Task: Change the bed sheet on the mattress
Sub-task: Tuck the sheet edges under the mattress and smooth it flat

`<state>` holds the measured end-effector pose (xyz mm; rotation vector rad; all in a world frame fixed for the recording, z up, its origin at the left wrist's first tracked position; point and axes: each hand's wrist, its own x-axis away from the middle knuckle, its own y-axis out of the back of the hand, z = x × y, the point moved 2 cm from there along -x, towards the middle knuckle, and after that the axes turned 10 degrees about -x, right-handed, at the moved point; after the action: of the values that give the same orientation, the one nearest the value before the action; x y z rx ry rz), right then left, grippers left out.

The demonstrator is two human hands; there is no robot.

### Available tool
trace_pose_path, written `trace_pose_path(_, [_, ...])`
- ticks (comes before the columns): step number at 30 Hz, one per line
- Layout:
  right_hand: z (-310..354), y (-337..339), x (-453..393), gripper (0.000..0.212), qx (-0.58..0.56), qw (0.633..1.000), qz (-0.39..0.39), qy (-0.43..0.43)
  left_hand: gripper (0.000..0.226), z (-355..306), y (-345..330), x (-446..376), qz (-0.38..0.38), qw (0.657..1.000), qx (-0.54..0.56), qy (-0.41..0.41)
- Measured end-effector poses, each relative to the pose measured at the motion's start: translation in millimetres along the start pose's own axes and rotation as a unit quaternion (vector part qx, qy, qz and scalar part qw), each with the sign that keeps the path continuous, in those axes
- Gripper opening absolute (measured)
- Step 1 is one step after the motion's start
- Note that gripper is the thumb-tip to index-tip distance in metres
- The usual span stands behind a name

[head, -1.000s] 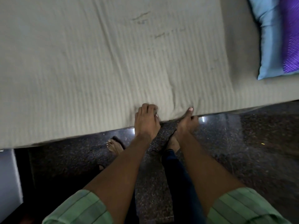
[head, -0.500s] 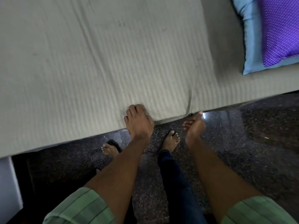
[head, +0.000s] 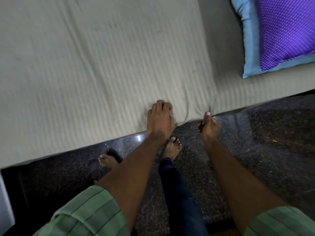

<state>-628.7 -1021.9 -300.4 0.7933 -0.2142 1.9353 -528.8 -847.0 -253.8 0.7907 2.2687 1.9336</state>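
The pale beige ribbed cotton bed sheet (head: 102, 68) is gripped at the mattress edge by the curled left hand (head: 160, 119); a fold is pinched by the right hand (head: 208, 124) just beside.

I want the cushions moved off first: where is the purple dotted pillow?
In the head view, the purple dotted pillow lies at the upper right, atop a light blue pillow on the bed.

Dark speckled polished stone floor (head: 255, 150) with light glints; pale panel (head: 5, 201) at the left edge.
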Motion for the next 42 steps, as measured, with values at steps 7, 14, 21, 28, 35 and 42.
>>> trace_pose_path(7, [10,16,-17,0.047,0.044,0.999,-0.008,0.0,0.035,1,-2,2,-0.002,1.0,0.011,0.002])
trace_pose_path(14, [36,-84,71,0.005,0.248,0.88,-0.114,0.389,0.021,42,34,3,-0.151,0.976,0.13,0.084])
trace_pose_path(21, [-38,-182,114,0.074,0.589,0.577,0.359,0.437,0.019,87,36,-9,-0.135,0.979,0.078,0.132])
trace_pose_path(28, [39,-84,-10,0.067,0.597,0.646,0.184,0.439,0.029,87,10,-10,-0.045,0.991,0.041,0.121])
trace_pose_path(35, [49,-140,29,0.064,0.54,0.724,0.135,0.407,0.03,101,30,-5,-0.144,0.963,0.116,0.197])
trace_pose_path(42, [-26,-241,128,0.077,0.592,0.498,0.408,0.485,0.041,149,24,-1,-0.094,0.98,0.06,0.164])
